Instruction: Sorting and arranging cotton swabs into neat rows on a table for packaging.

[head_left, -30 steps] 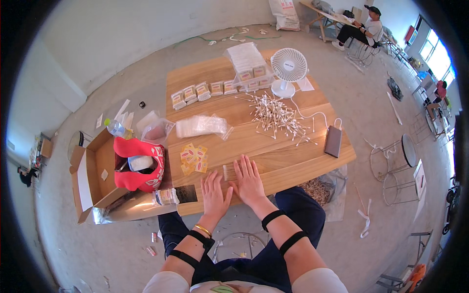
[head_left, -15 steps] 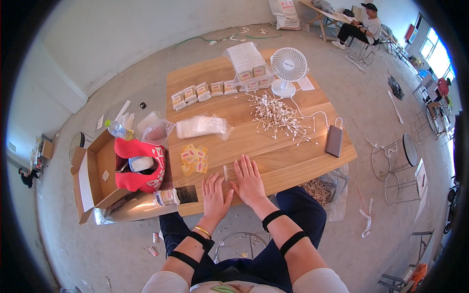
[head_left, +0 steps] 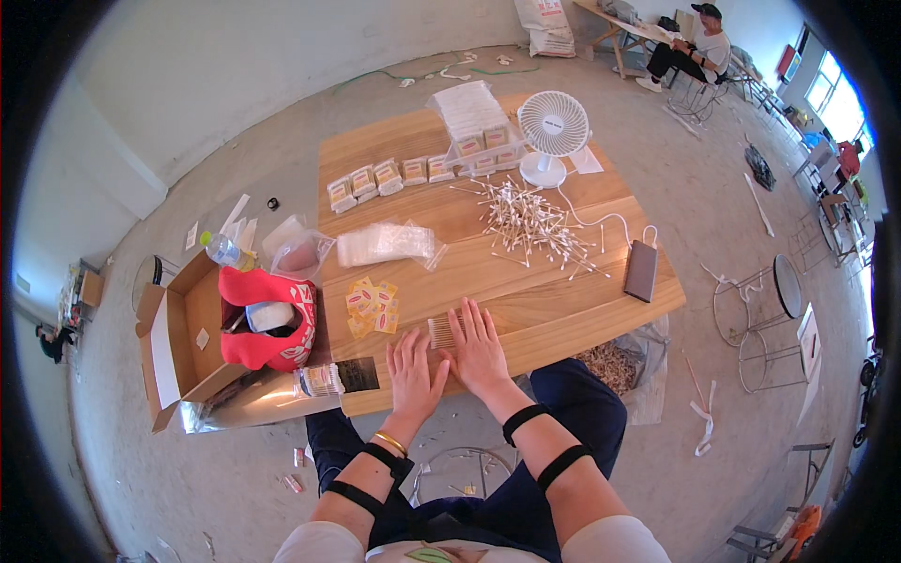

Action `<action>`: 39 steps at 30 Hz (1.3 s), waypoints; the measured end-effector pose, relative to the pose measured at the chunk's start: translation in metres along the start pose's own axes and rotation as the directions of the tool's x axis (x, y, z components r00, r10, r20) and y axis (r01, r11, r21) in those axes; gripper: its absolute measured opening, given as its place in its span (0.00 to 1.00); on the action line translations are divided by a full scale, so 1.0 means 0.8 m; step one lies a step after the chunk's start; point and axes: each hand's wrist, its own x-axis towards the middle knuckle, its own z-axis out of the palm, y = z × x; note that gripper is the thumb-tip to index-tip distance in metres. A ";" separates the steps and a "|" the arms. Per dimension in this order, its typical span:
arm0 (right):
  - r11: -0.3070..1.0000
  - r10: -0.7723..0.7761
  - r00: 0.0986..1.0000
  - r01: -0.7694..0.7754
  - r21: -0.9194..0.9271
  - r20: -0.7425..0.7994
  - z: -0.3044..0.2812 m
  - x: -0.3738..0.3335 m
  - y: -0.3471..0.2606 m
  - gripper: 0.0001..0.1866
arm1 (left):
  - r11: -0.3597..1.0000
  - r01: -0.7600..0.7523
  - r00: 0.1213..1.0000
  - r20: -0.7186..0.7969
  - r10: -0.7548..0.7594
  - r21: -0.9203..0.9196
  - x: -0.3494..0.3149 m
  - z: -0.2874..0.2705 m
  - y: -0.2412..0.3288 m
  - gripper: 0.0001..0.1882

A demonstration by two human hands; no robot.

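A row of cotton swabs [head_left: 439, 332] lies side by side near the table's front edge. My right hand [head_left: 476, 352] rests with fingers stretched over its right end, hiding part of it. Along its left side lies my left hand [head_left: 413, 368], fingers extended and holding nothing. Just beyond the left hand are small yellow-and-white cards [head_left: 373, 307] in a loose spread. A heap of loose swabs [head_left: 540, 225] covers the right part of the table. To the left, a bundle of swabs in clear wrap [head_left: 320, 379] lies by a dark rectangular patch [head_left: 358, 373].
Clear plastic bags [head_left: 389, 244], packed swab bundles [head_left: 364, 183], a clear tray [head_left: 483, 150], a white fan [head_left: 554, 127] and a grey power bank [head_left: 641, 270] stand on the table [head_left: 601, 324]. An open carton [head_left: 188, 347] and red bag [head_left: 272, 319] sit left. Someone [head_left: 699, 52] sits far right.
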 end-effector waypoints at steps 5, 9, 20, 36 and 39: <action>1.000 0.010 1.000 -0.010 0.013 0.016 -0.002 0.000 0.002 0.39 | 1.000 -0.008 1.000 -0.001 0.008 -0.002 0.002 0.004 -0.002 0.30; 1.000 0.001 1.000 -0.001 -0.019 -0.006 0.001 0.001 0.002 0.41 | 1.000 0.010 1.000 -0.006 -0.010 -0.025 0.005 0.004 0.001 0.31; 1.000 0.000 1.000 0.000 -0.005 -0.004 0.002 0.000 0.003 0.40 | 1.000 0.022 1.000 0.015 -0.022 0.020 0.006 0.007 0.000 0.32; 0.999 0.003 1.000 -0.002 0.033 -0.016 0.002 0.000 0.005 0.40 | 0.999 0.046 0.998 0.034 -0.047 0.017 0.019 0.012 0.004 0.36; 1.000 -0.002 1.000 0.002 0.002 -0.027 0.008 0.001 0.002 0.39 | 0.986 -0.074 0.991 0.121 0.057 0.147 0.026 0.016 0.002 0.38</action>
